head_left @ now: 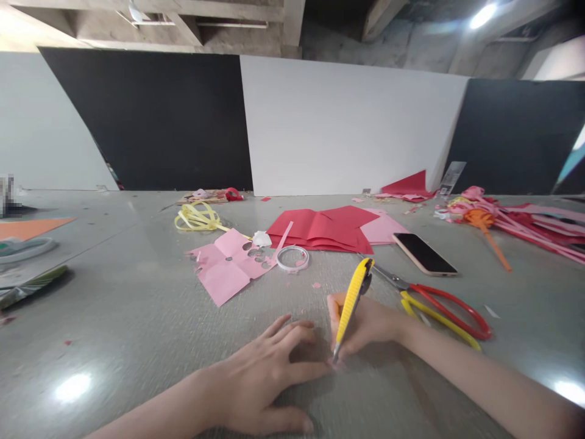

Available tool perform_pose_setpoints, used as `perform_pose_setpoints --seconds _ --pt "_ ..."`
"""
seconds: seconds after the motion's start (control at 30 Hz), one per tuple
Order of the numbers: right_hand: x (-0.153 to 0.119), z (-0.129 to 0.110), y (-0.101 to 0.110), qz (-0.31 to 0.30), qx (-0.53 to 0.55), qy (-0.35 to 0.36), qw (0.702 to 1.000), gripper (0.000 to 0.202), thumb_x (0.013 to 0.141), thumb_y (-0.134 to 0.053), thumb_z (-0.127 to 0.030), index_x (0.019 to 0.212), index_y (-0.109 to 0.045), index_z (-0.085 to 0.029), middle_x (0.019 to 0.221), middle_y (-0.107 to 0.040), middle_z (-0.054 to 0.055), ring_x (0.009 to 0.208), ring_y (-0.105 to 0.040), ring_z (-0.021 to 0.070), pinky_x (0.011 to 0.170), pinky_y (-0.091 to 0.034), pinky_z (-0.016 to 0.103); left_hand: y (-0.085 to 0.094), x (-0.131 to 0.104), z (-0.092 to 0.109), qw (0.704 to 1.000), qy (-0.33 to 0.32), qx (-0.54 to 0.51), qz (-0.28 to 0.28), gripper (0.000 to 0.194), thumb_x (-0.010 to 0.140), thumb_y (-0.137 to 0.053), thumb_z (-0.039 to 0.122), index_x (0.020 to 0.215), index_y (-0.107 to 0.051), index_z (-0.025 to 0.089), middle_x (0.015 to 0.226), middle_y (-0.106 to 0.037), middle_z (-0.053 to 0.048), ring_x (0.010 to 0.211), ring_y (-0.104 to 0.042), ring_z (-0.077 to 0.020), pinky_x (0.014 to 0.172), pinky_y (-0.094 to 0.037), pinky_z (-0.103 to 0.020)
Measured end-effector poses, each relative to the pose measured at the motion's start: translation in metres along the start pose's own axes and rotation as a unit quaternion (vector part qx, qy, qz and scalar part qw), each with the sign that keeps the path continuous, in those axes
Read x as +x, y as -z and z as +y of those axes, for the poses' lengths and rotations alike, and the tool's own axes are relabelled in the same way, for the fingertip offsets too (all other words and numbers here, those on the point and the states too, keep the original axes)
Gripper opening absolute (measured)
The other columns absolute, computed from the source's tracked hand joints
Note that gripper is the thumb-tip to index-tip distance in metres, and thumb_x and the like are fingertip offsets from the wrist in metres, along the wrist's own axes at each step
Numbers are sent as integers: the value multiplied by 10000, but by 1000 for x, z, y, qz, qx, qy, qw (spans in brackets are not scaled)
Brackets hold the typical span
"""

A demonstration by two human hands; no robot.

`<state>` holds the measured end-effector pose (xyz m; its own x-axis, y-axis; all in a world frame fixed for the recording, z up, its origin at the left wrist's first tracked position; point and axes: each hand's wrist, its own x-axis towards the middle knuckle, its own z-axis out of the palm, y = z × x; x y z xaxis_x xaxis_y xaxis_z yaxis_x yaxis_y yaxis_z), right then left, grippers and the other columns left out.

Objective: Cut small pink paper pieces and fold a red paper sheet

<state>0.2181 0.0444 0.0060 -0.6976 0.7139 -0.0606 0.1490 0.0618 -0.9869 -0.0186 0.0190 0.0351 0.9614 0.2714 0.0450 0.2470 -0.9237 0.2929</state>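
Note:
My right hand (365,326) grips a yellow utility knife (350,302), held steeply with its metal tip down at the table. A small pale pink bit (339,367) lies at the tip, partly hidden and too blurred to name. My left hand (269,372) rests palm down with its fingers spread, one fingertip close to the knife tip. Beyond the hands are a cut pink paper sheet (226,272) with holes and a roll of white tape (278,263). Scissors (450,314) with one red and one yellow handle lie right of my right hand.
Red paper sheets (320,230) are stacked farther back, over pink paper (386,228). A phone (425,253) lies to their right. Yellow ribbon (196,217) sits at back left, and pink and red strips (516,222) at far right. White and black panels (356,128) close off the back.

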Motion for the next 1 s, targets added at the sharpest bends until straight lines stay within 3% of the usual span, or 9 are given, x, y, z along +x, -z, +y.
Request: perform_pose_setpoints --seconds 0.17,0.3,0.43,0.53,0.7,0.8,0.87,0.93,1.0 --pt "0 0 0 3 -5 3 1000 373 506 -762 -171 690 -439 -192 631 -575 -62 564 -545 109 493 -381 219 -1 -1 -1 1000 0 1 1 570 811 -512 482 1317 -342 283 1250 -392 -111 1224 -292 -302 1004 -187 -542" --pt "-4 -11 12 22 -43 1 999 402 475 -786 -185 691 -447 -188 615 -546 -78 556 -511 88 512 -395 214 -3 -2 0 1000 0 13 9 597 812 -510 478 1339 -299 294 1239 -402 -109 1215 -299 -309 995 -197 -549" --pt "-17 -36 29 -35 -108 -154 982 348 497 -761 -180 740 -512 -173 627 -590 -44 537 -552 110 472 -428 218 -3 -3 1 999 -4 36 5 646 816 -501 484 1367 -219 300 1295 -370 -110 1231 -279 -324 986 -199 -564" --pt "-26 -48 34 -37 -171 -274 946 262 496 -720 -172 614 -487 -178 510 -573 -41 446 -558 123 385 -402 204 -1 -4 3 999 -11 53 -7 620 840 -451 494 1369 -216 273 1295 -388 -118 1249 -258 -317 989 -178 -573" --pt "-29 -43 33 12 -292 -345 892 261 472 -667 -156 477 -410 -200 416 -543 -45 428 -578 154 360 -410 212 1 -3 6 996 -33 75 19 581 855 -435 468 1356 -254 237 1246 -446 -113 1206 -339 -302 1001 -177 -554" --pt "-28 -44 31 72 -362 -338 866 282 430 -685 -118 483 -421 -201 418 -541 -31 424 -574 184 362 -393 241 2 -2 9 994 -40 103 13 564 851 -437 467 1337 -304 215 1163 -501 -101 1132 -419 -286 1006 -213 -519" --pt "-26 -51 23 143 -429 -303 839 256 440 -688 -89 558 -484 -189 549 -597 28 534 -599 228 425 -402 279 3 -1 11 990 -44 130 -1 558 856 -419 473 1330 -323 195 1135 -516 -108 1082 -460 -284 994 -247 -507" --pt "-24 -59 8 204 -482 -242 817 219 511 -665 -86 677 -551 -172 755 -628 94 727 -597 268 554 -415 322 4 1 12 986 -44 159 -16 569 853 -416 474 1327 -330 170 1113 -528 -122 1052 -481 -290 974 -279 -503" --pt "-19 -64 -12 209 -499 -182 821 162 598 -622 -101 736 -597 -183 830 -631 77 800 -579 241 646 -406 321 5 1 13 983 -44 179 -23 574 848 -425 474 1318 -346 153 1096 -537 -128 1040 -490 -289 969 -291 -491"
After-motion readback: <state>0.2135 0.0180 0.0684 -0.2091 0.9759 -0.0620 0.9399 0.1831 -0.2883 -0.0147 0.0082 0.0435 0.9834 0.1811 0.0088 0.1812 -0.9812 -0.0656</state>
